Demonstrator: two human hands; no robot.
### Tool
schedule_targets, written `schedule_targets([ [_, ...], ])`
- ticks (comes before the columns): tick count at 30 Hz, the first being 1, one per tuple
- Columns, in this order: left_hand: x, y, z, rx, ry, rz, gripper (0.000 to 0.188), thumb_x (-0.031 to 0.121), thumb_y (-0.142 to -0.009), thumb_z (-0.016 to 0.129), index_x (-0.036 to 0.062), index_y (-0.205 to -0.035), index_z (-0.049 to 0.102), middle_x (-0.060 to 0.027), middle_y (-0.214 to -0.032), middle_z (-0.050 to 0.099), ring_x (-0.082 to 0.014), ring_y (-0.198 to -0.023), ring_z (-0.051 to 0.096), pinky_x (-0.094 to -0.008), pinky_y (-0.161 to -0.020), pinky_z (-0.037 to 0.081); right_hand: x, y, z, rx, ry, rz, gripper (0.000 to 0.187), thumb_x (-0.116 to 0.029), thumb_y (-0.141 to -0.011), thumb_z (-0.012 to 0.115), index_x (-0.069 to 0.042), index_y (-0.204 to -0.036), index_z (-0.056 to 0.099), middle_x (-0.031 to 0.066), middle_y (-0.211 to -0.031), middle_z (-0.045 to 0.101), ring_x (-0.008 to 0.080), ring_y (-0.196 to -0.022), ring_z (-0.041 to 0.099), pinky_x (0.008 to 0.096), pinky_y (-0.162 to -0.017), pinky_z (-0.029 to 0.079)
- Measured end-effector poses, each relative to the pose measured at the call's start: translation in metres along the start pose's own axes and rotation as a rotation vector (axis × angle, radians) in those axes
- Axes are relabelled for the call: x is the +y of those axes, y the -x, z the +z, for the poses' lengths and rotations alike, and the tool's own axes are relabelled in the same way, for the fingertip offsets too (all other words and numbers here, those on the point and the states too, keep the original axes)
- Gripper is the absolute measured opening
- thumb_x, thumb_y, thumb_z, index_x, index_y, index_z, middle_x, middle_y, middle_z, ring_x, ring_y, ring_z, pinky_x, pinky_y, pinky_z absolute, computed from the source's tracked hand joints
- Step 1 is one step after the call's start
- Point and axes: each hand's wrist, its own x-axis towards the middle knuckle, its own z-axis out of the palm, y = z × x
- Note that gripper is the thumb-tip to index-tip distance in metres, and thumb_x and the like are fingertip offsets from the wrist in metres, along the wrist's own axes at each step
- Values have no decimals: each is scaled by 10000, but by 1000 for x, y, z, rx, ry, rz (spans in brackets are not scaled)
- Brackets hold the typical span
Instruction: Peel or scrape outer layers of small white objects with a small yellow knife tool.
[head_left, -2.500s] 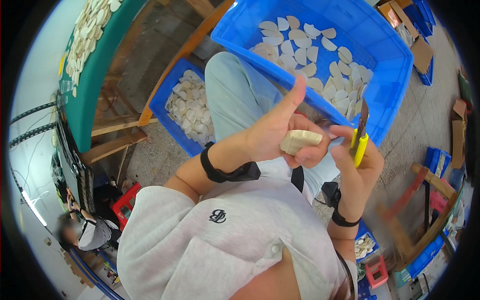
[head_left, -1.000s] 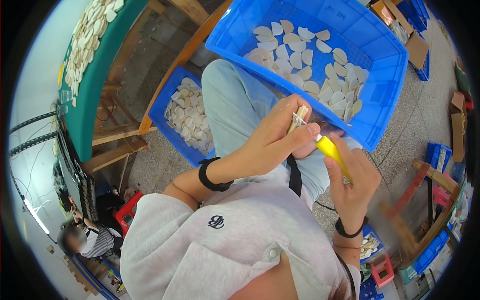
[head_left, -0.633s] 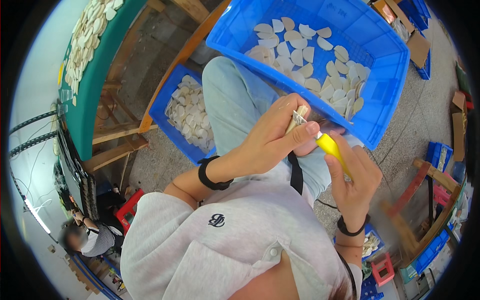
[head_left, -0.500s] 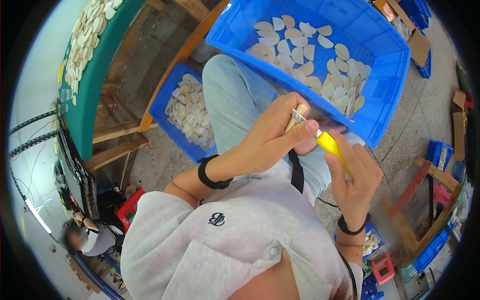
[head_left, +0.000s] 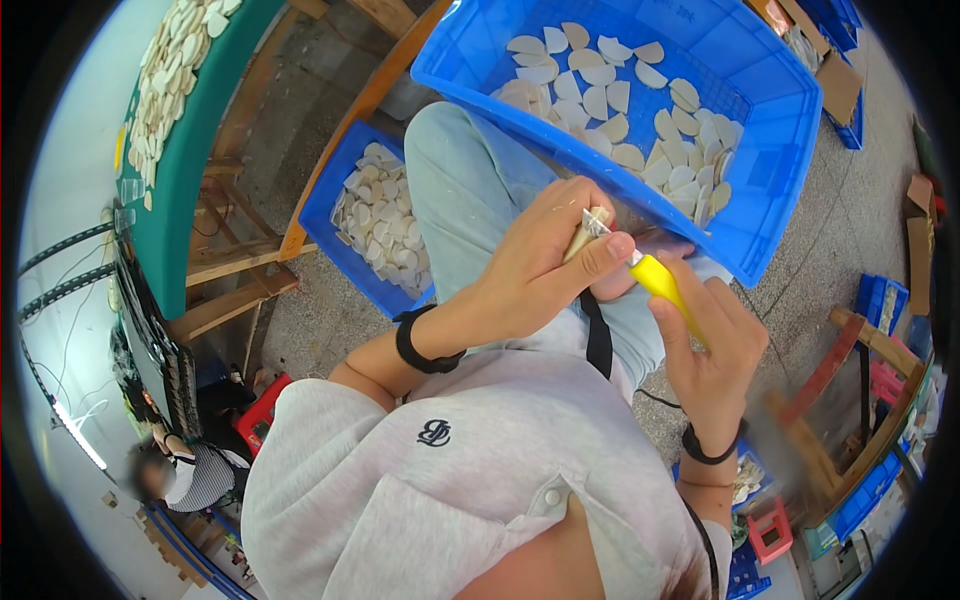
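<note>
My left hand [head_left: 545, 265] is closed round a small cream-coloured piece [head_left: 581, 238], its thumb reaching toward the blade. In my right hand [head_left: 712, 345] is a knife [head_left: 660, 285] with a yellow handle. The knife's short metal blade lies against the end of the cream piece, close to my left thumb. Both hands are above my lap, at the near edge of a large blue bin [head_left: 770, 235]. Scattered in that bin are many pale half-round pieces [head_left: 628, 157]. The exact shape of the held piece is mostly hidden by my fingers.
A smaller blue bin [head_left: 318, 215] full of similar pale pieces [head_left: 385, 225] stands left of my knee. At the far left, a green-topped table [head_left: 165, 255] bears a heap of them. A wooden frame [head_left: 850, 400] is at the right; another person [head_left: 205, 475] sits at lower left.
The blade has shifted slightly on the end of the cream piece, and both hands have moved only a little. The other person's arm has moved slightly.
</note>
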Motion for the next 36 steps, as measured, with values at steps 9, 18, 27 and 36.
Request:
schedule_targets([
  [9, -4, -7, 1, 77, -144, 156, 286, 269, -858, 577, 32, -746, 462, -70, -703, 432, -222, -673, 398, -326, -621, 327, -3, 0, 1, 7, 119, 10, 347, -180, -702, 726, -99, -1032, 654, 27, -613, 498, 181, -455, 450, 283, -431, 351],
  [18, -8, -12, -3, -203, 611, -271, 294, 362, -839, 424, 81, -758, 449, -16, -724, 403, -113, -684, 383, -242, -582, 303, 10, -4, 10, 304, -5, 151, 249, -115, -796, 658, -40, -1032, 640, 77, -761, 616, 142, -588, 532, 245, -514, 396],
  [27, -15, -19, -3, -400, 1081, -339, 372, 407, -851, 343, 118, -617, 356, -41, -650, 401, -156, -614, 334, -252, -529, 271, 13, 3, 9, 273, -102, 226, 228, -105, -807, 646, -10, -1014, 634, 87, -782, 625, 135, -603, 523, 240, -540, 393],
  [36, -5, -20, -16, -191, 1374, -493, 348, 372, -877, 387, 75, -728, 491, -46, -708, 467, -168, -665, 446, -273, -566, 375, 19, -2, 18, 227, -90, 203, 200, -70, -834, 585, 20, -1008, 625, 120, -801, 629, 173, -629, 555, 272, -564, 411],
])
